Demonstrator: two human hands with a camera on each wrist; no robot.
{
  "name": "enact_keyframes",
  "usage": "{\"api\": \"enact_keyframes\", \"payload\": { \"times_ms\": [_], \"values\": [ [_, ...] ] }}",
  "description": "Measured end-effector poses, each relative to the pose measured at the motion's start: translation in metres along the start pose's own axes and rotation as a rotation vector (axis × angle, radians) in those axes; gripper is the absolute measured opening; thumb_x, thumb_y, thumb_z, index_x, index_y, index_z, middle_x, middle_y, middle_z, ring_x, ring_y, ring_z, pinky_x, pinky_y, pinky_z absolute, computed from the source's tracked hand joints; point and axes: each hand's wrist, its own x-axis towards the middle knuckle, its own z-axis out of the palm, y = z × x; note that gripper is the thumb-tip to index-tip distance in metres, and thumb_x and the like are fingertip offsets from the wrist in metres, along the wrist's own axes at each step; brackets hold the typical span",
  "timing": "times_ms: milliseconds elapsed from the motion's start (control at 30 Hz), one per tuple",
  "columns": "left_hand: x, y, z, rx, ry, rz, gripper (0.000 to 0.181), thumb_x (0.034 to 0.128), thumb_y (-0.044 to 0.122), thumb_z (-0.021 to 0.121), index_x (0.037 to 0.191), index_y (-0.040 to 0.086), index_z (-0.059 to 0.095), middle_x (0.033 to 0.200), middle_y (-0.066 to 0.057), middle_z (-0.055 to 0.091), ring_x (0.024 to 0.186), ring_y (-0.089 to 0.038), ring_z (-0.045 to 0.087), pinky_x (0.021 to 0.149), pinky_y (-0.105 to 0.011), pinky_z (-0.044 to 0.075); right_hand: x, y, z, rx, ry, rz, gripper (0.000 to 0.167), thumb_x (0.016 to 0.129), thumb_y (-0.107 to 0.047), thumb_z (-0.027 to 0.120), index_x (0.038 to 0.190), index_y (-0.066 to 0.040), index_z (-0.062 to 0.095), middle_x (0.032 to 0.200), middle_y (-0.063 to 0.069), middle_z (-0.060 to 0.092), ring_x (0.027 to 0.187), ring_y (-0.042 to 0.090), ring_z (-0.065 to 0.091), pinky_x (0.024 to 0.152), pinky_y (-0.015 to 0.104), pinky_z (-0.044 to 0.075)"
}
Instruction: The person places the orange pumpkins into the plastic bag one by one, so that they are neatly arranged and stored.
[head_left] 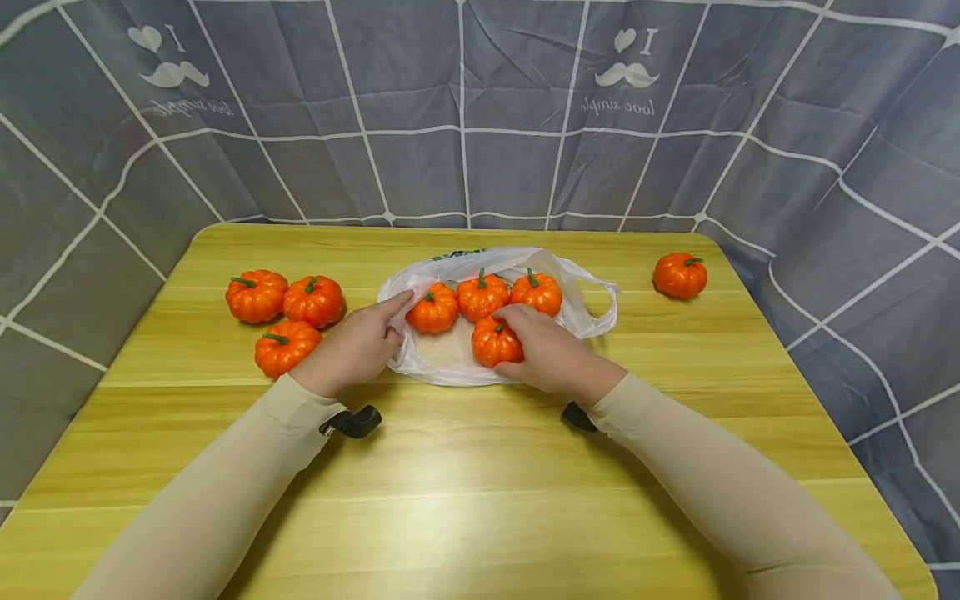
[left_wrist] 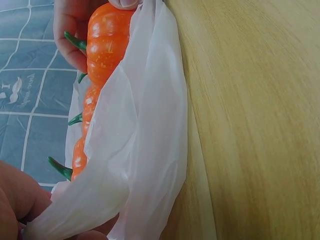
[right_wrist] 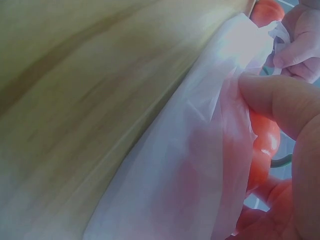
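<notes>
A white plastic bag (head_left: 573, 312) lies on the table with its mouth spread, and several small orange pumpkins with green stems sit in it. My left hand (head_left: 360, 346) pinches the bag's left edge, beside the leftmost pumpkin (head_left: 432, 310) inside. At the front right of the mouth, my right hand (head_left: 551, 354) grips a pumpkin (head_left: 495, 343) between thumb and fingers. In the right wrist view the thumb (right_wrist: 272, 97) lies against the bag's front film. Behind the gripped pumpkin are a middle pumpkin (head_left: 482, 297) and a right one (head_left: 536, 293).
Left of the bag, three pumpkins (head_left: 255, 297) stand grouped near my left forearm. One more pumpkin (head_left: 679, 276) is at the table's far right corner. A grey checked curtain (head_left: 525, 175) hangs behind and beside the wooden table (head_left: 465, 492).
</notes>
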Motion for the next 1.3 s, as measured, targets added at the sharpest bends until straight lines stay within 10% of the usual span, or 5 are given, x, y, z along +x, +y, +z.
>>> {"api": "enact_keyframes", "payload": {
  "times_ms": [167, 567, 933, 1300],
  "values": [
    [0.0, 0.001, -0.001, -0.007, -0.007, -0.01, 0.067, 0.1047, 0.01, 0.046, 0.168, 0.018, 0.028, 0.098, -0.017, 0.061, 0.066, -0.023, 0.042, 0.065, -0.034, 0.042, 0.0, -0.001, 0.0, 0.006, 0.002, -0.007, 0.075, 0.091, -0.03, 0.083, 0.153, -0.01, 0.046, 0.156, 0.011, 0.048, 0.147, 0.031, 0.046, 0.126, 0.047, 0.036],
    [0.0, 0.001, 0.0, 0.002, -0.01, -0.003, 0.068, 0.1043, 0.009, 0.048, 0.169, 0.017, 0.027, 0.156, -0.028, 0.05, 0.068, -0.024, 0.043, 0.065, -0.034, 0.044, 0.003, -0.014, 0.004, 0.013, 0.022, -0.072, 0.072, 0.091, -0.032, 0.083, 0.15, -0.011, 0.048, 0.152, 0.008, 0.051, 0.142, 0.029, 0.05, 0.124, 0.046, 0.039],
    [-0.001, 0.002, 0.0, 0.01, -0.009, 0.001, 0.067, 0.1046, 0.01, 0.048, 0.168, 0.016, 0.027, 0.155, -0.026, 0.052, 0.072, -0.025, 0.049, 0.072, -0.036, 0.047, 0.016, -0.034, 0.011, -0.021, -0.023, -0.107, 0.072, 0.093, -0.035, 0.08, 0.154, -0.014, 0.046, 0.156, 0.008, 0.049, 0.145, 0.03, 0.047, 0.125, 0.046, 0.037],
    [-0.002, 0.004, -0.002, 0.03, -0.012, 0.018, 0.068, 0.1037, 0.009, 0.048, 0.168, 0.014, 0.028, 0.082, -0.011, 0.059, 0.064, -0.023, 0.043, 0.064, -0.033, 0.043, 0.025, -0.045, 0.017, -0.102, -0.074, -0.075, 0.078, 0.096, -0.042, 0.076, 0.161, -0.018, 0.042, 0.165, 0.013, 0.039, 0.151, 0.036, 0.041, 0.126, 0.054, 0.033]
  ]
}}
